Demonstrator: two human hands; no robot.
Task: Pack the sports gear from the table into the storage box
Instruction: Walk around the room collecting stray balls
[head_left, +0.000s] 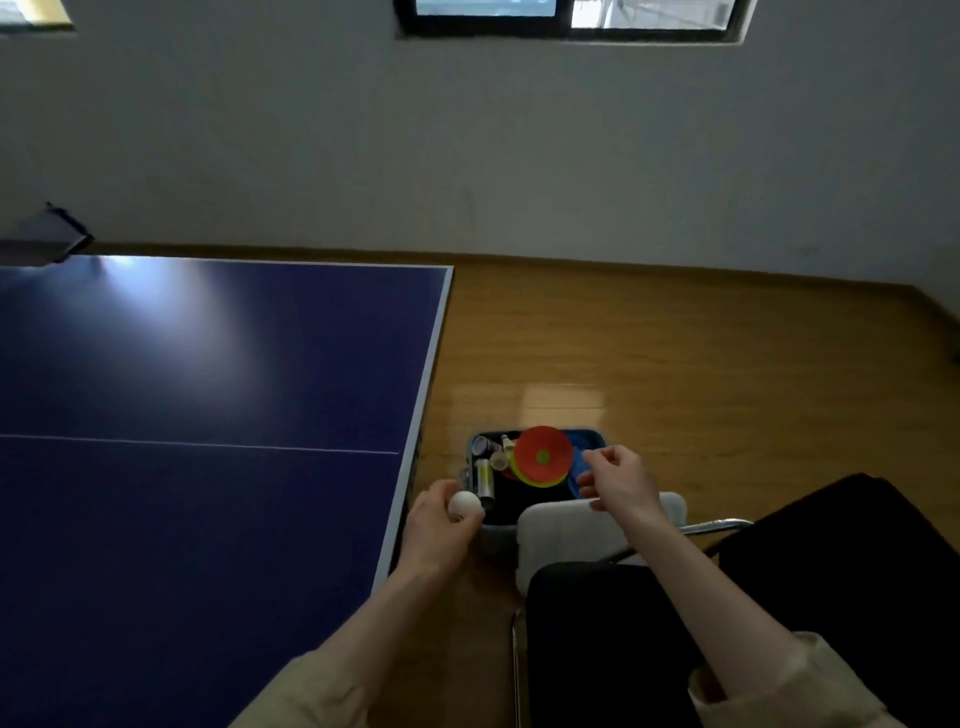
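Note:
A blue storage box (475, 446) stands on the floor beside the right edge of the blue ping-pong table (208, 389). Inside it lie stacked orange and yellow disc cones (543, 457), small rolls and tubes (488, 462) and a blue cloth. My left hand (441, 530) grips a white ping-pong ball (464, 504) just above the box's near left corner. My right hand (618, 480) hovers over the box's right side with fingers loosely curled and nothing in them. A white lid (566, 535) leans at the box's near side.
Dark-trousered legs (727, 623) and a chrome chair frame (711, 527) fill the lower right. Wooden floor (675, 364) stretches to the white wall. The table's net post (67, 234) shows at far left.

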